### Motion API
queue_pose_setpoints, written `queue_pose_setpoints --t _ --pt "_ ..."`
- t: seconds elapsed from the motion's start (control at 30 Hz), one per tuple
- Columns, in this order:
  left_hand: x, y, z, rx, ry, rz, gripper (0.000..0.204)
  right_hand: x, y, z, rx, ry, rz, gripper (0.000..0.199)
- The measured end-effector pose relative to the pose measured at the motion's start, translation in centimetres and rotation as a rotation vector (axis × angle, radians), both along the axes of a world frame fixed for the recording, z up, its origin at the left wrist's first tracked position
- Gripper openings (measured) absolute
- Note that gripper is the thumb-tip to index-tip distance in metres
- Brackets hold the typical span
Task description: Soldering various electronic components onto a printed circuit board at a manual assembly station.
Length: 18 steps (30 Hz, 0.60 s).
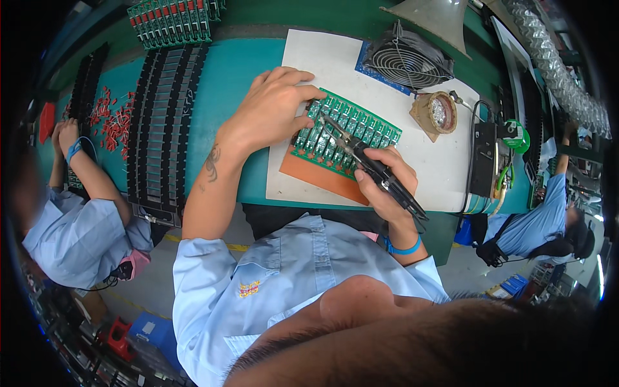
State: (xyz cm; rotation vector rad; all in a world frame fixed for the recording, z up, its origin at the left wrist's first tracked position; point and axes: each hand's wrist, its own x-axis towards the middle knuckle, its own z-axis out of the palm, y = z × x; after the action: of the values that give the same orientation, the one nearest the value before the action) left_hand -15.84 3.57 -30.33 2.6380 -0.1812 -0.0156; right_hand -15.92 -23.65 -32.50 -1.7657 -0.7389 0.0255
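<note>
Presently, the left hand is at the ten o'clock side of a green circuit board panel. Its thumb and forefinger are apart from each other, and both touch the end of the panel; whether they pinch it, I cannot tell. The right hand comes from four o'clock, and its fingers are clamped on a black hand tool. The metal tips of this tool point to ten o'clock, above the left part of the panel; whether they touch it, I cannot see.

The panel lies tilted on an orange sheet, which shows out at its six o'clock side, and under this is a white sheet. From the panel, a fan with wire guard stands at one o'clock. A brown round container is near, almost at three o'clock, with silvery material inside. Well apart, at nine o'clock, are a black rack and scattered red components.
</note>
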Motion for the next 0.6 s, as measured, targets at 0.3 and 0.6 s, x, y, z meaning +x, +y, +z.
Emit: queue_pose_setpoints --t 0.3,0.6 --pt "0.2 -0.2 0.2 0.010 0.028 -0.036 0.051 -1.1 -6.1 0.8 0.051 -0.023 -0.385 0.042" --pt "0.2 0.3 0.4 -0.023 0.032 -0.058 0.048 1.1 -9.0 -2.4 0.314 0.074 -0.667 0.051"
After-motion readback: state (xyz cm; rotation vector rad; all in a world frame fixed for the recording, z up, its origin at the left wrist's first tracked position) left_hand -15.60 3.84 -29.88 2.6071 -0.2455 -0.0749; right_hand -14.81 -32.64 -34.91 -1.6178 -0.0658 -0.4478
